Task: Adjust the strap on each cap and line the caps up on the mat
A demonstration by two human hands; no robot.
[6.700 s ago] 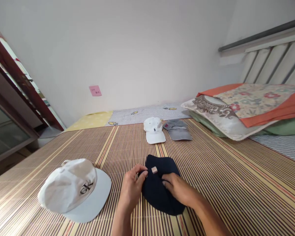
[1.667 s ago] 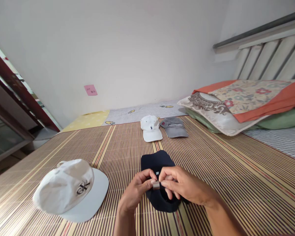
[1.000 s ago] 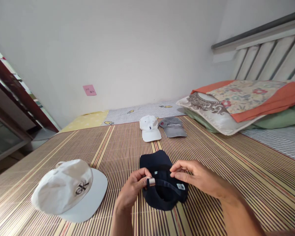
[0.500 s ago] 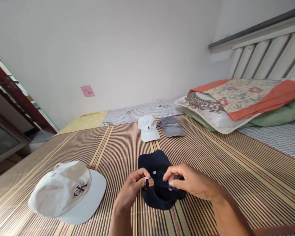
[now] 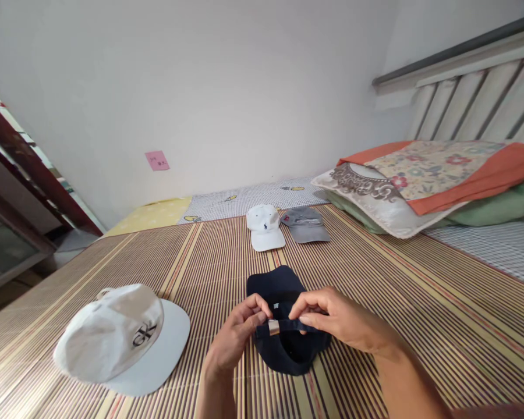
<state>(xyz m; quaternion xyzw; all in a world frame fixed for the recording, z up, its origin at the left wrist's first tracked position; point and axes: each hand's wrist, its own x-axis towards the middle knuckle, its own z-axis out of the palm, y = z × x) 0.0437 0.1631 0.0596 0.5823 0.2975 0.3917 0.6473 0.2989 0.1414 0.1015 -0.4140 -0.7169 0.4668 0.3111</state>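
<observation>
Pale wall [image 5: 222, 87] at back. Striped mat [image 5: 209, 262] fills most of foregrnd. Pillow stack [image 5: 454, 169] far R, orange-edged cover on top. Big wht cap [image 5: 109, 337] w/ dk lettering nr L, brim twd R. Navy cap [image 5: 274, 284] nr ctr, on mat, brim pointing twd wall, both hands at its rear. R hand [image 5: 336, 317]: thumb + index pinching strap, R of clasp. L hand [image 5: 240, 326]: thumb + fingertips pinched at clasp's L edge. Beyond: small wht cap [image 5: 265, 226], grey cap [image 5: 306, 224] just beside. Pink note [image 5: 157, 160] on wall. Strap [image 5: 290, 326] spans navy cap's rear opening; pale clasp [image 5: 273, 327] on it, btwn hands.
</observation>
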